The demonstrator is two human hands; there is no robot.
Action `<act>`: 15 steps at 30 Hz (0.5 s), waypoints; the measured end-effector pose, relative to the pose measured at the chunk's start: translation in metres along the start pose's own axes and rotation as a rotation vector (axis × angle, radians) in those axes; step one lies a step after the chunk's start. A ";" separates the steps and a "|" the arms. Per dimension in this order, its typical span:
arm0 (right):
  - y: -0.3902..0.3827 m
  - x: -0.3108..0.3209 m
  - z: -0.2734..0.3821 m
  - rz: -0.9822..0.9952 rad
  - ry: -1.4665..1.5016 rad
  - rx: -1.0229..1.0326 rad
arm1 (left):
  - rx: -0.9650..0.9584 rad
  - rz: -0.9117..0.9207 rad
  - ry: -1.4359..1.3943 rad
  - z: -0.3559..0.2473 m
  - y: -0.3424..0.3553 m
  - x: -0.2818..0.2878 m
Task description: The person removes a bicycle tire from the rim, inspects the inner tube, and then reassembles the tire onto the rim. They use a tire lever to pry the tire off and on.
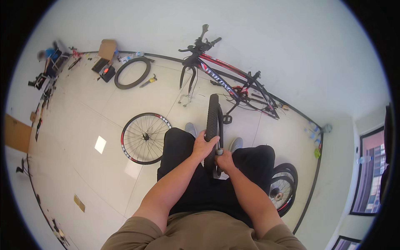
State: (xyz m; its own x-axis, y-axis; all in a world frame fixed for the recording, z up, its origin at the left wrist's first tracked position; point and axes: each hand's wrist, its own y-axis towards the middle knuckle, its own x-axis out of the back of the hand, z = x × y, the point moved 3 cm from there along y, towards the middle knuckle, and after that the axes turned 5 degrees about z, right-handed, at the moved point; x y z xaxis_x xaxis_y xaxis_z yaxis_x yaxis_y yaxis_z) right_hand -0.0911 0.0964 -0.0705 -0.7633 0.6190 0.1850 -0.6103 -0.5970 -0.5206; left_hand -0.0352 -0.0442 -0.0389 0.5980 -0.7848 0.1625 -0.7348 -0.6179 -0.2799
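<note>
A black knobby bicycle tire [212,118] stands upright between my knees, seen nearly edge-on. My left hand [204,146] is closed around its near left side, with the thumb lying across the tread. On the tire's right side, my right hand [225,161] is closed with its fingers curled in. A small rounded grey piece [219,152] shows at those fingers; its kind cannot be made out. The inner side of the tire, and whether a rim sits in it, is mostly hidden.
A wheel rim with spokes [146,136] lies by my left knee. Ahead, a bicycle frame [225,81] without wheels leans along the wall. Another tire [132,73], a yellow-handled tool [148,81] and an open box [107,50] are far left. More wheels [284,187] lie right.
</note>
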 end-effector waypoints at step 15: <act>-0.010 0.006 -0.010 -0.029 0.036 -0.011 | 0.062 0.040 0.002 -0.019 -0.004 -0.004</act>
State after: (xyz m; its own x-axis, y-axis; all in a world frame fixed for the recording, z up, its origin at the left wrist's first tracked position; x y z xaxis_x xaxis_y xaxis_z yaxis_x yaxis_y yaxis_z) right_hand -0.0873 0.1110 -0.0725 -0.7372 0.6539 0.1702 -0.6295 -0.5731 -0.5247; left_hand -0.0407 -0.0397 -0.0209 0.5677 -0.8090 0.1523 -0.7366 -0.5818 -0.3448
